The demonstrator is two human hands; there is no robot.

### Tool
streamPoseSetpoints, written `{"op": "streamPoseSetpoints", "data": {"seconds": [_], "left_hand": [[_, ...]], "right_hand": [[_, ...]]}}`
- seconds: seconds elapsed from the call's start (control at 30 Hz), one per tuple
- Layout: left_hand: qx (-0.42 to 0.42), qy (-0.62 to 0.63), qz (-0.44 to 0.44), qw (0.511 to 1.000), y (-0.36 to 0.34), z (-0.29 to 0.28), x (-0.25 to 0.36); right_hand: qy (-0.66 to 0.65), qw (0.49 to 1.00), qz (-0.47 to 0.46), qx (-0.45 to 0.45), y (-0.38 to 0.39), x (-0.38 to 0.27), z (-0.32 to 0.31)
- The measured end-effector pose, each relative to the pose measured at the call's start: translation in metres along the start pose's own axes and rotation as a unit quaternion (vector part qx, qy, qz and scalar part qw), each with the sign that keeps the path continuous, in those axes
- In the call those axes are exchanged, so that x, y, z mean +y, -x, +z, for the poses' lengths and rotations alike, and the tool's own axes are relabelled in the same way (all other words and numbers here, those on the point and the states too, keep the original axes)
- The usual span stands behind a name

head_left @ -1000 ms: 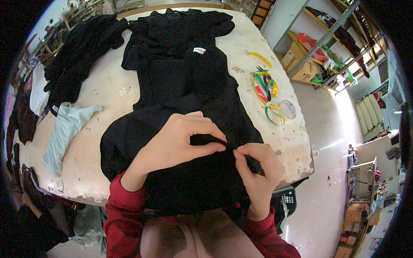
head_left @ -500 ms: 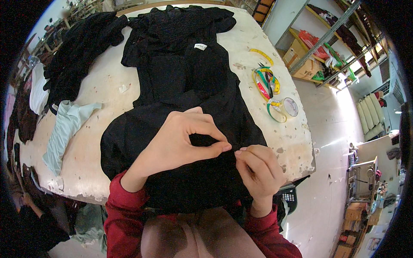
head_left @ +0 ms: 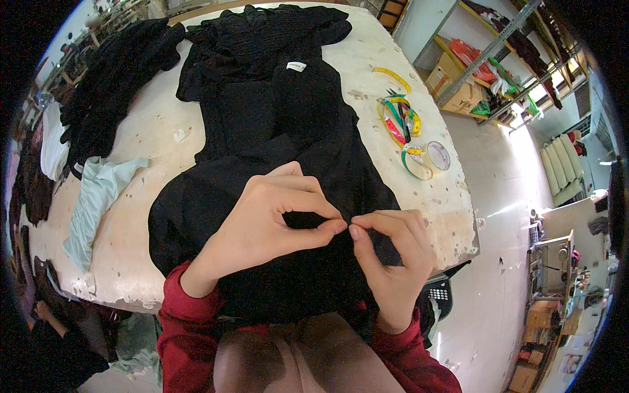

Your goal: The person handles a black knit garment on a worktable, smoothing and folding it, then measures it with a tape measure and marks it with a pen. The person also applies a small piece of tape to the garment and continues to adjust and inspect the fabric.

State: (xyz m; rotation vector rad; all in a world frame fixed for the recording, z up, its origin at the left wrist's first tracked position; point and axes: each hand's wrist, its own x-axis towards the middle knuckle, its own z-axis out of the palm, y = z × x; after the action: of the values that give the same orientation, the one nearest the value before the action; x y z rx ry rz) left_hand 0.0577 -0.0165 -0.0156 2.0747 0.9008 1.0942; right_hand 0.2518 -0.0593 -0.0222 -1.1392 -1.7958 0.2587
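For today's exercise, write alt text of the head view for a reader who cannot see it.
Two hands, left hand and right hand, pinch a fold of a black garment spread over a worn white table. Measuring tapes lie to the right, a pale green cloth to the left.

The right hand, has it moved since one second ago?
Yes. The right hand slid slightly left to meet the left hand, judged against the table edge.
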Motion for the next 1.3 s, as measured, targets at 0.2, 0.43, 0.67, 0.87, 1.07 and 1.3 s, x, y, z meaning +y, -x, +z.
{"op": "streamPoseSetpoints", "data": {"seconds": [0.2, 0.43, 0.67, 0.87, 1.07, 1.3], "left_hand": [[0.005, -0.017, -0.004, 1.0, 0.001, 0.003, 0.0], [-0.013, -0.026, -0.012, 1.0, 0.001, 0.006, 0.002], [0.004, -0.059, -0.009, 0.998, 0.0, 0.005, -0.005], [0.103, -0.142, -0.045, 0.983, 0.018, 0.018, -0.038], [0.202, -0.135, -0.116, 0.963, 0.031, 0.034, -0.078], [0.185, -0.045, -0.178, 0.965, 0.039, 0.035, -0.077]], "right_hand": [[0.005, 1.0, 0.009, -0.023, 0.0, 0.0, 0.003], [0.049, 0.999, -0.023, -0.006, 0.001, 0.003, 0.011], [-0.219, 0.943, 0.199, -0.152, -0.015, 0.027, 0.014], [-0.312, 0.869, 0.238, -0.302, -0.036, 0.066, 0.042], [-0.123, 0.985, 0.041, -0.112, -0.025, 0.073, 0.098], [-0.233, 0.942, 0.151, -0.187, -0.017, 0.078, 0.09]]}}
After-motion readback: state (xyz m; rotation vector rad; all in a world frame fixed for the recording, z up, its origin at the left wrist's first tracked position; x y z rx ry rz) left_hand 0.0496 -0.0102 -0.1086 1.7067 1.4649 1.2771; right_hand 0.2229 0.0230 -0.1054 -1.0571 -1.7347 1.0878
